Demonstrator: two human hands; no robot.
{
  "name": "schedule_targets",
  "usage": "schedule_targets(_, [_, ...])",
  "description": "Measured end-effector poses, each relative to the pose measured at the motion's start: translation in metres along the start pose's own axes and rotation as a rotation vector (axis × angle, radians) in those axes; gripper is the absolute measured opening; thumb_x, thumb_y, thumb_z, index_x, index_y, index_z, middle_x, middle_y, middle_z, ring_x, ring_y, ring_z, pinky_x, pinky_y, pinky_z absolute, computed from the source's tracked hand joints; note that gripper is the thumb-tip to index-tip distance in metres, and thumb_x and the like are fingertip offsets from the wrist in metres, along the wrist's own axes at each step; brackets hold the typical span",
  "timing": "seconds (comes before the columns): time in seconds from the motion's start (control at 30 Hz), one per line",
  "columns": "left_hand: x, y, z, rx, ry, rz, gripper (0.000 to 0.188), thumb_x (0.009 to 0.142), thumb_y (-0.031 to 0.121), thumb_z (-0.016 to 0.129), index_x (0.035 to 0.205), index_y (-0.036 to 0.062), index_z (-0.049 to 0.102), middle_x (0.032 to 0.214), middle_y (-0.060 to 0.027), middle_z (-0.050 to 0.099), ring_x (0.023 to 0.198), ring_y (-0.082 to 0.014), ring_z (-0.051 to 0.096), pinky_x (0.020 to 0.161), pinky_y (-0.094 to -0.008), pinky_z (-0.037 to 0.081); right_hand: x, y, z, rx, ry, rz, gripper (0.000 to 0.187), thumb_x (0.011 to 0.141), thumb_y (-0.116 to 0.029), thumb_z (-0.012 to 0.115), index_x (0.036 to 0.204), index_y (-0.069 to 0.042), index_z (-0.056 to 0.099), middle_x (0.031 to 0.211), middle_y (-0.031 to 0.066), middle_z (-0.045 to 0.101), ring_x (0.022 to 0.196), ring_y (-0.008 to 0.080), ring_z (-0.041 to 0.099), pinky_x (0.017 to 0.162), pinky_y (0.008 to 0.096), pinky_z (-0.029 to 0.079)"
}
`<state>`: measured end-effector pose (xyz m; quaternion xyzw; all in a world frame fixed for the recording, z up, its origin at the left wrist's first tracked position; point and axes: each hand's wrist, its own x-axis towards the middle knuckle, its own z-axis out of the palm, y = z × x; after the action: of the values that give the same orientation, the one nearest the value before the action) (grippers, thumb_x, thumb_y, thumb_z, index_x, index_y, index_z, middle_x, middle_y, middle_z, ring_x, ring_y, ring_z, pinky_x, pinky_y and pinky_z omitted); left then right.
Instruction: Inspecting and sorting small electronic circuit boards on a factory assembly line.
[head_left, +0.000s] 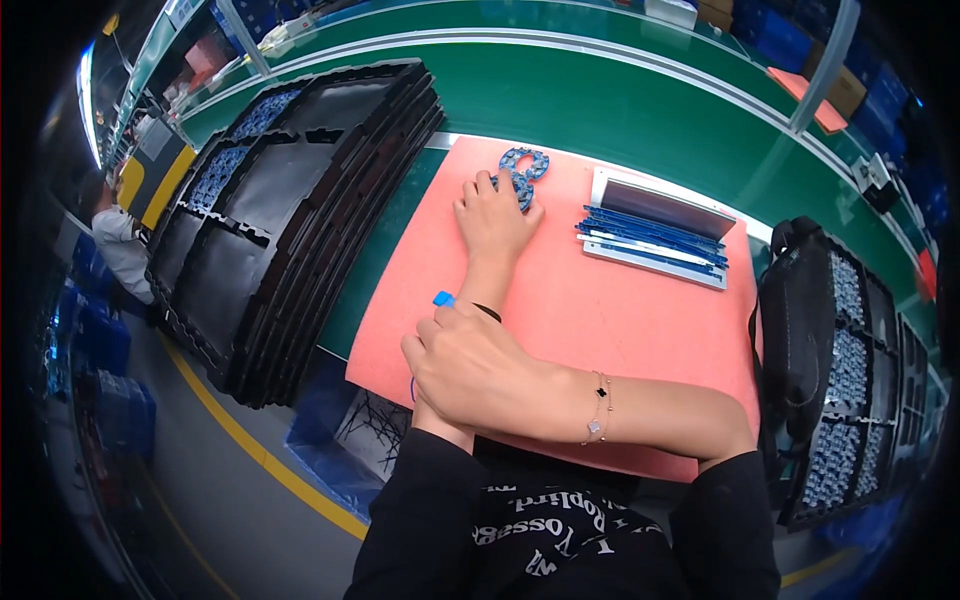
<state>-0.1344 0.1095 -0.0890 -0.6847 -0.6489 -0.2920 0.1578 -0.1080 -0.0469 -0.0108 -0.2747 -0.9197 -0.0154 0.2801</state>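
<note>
My left hand (492, 222) reaches forward over the pink foam mat (600, 340), its fingers curled over a blue ring-shaped circuit board (520, 190). A second ring of the same kind (525, 158) shows just beyond the fingertips; whether the two are joined I cannot tell. My right hand (465, 360) crosses over and wraps round my left wrist. A black wristband with a blue clasp (444, 299) sticks out beside the right fingers. To the right of my left hand, a white metal rack (655, 265) holds several thin blue boards standing on edge.
A tall stack of black trays (270, 180) stands on the left, some with blue parts. On the right are a black bag (795, 310) and more black trays with parts (845, 380). A green bench (600, 80) runs behind the mat. Another person (120, 240) is at far left.
</note>
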Motion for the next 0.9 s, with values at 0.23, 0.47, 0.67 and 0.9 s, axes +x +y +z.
schedule_targets(0.23, [0.001, -0.003, -0.002, -0.076, -0.008, -0.016, 0.047, 0.065, 0.037, 0.063, 0.100, 0.0057, 0.058, 0.097, -0.0103, 0.053, 0.087, -0.0257, 0.051, 0.070, -0.0401, 0.042, -0.002, -0.002, -0.004, 0.073, -0.050, 0.026, 0.013, 0.070, -0.013, 0.054, 0.071, 0.000, 0.054, 0.071, 0.0121, 0.054, 0.067, 0.0236, 0.055, 0.062, 0.0349, 0.043])
schedule_targets(0.47, [0.005, 0.000, -0.020, -0.698, 0.134, 0.054, 0.061, 0.066, 0.016, 0.069, 0.119, 0.0004, 0.043, 0.113, -0.0186, 0.039, 0.103, -0.0324, 0.044, 0.085, -0.0408, 0.041, -0.020, 0.037, -0.060, 0.373, 0.040, 0.070, 0.023, 0.069, -0.006, 0.057, 0.090, 0.001, 0.055, 0.090, 0.0148, 0.057, 0.085, 0.0286, 0.057, 0.076, 0.0373, 0.046])
schedule_targets(0.67, [0.003, 0.058, -0.096, -0.878, 0.193, 0.483, 0.075, 0.063, 0.005, 0.072, 0.127, 0.0000, 0.032, 0.115, -0.0174, 0.035, 0.104, -0.0298, 0.040, 0.086, -0.0354, 0.039, -0.047, 0.126, -0.135, 0.172, 0.734, 0.587, 0.034, 0.078, -0.022, 0.063, 0.100, 0.001, 0.053, 0.099, 0.0143, 0.056, 0.083, 0.0229, 0.058, 0.071, 0.0308, 0.045])
schedule_targets(0.9, [0.023, 0.108, -0.110, -1.225, -0.194, 0.331, 0.028, 0.082, 0.022, 0.051, 0.102, 0.0015, 0.051, 0.065, -0.0127, 0.051, 0.057, -0.0242, 0.052, 0.055, -0.0340, 0.041, -0.071, 0.147, -0.157, 0.419, 0.579, 0.792, 0.021, 0.081, -0.019, 0.062, 0.082, 0.001, 0.059, 0.061, 0.0060, 0.060, 0.053, 0.0082, 0.057, 0.050, 0.0214, 0.044])
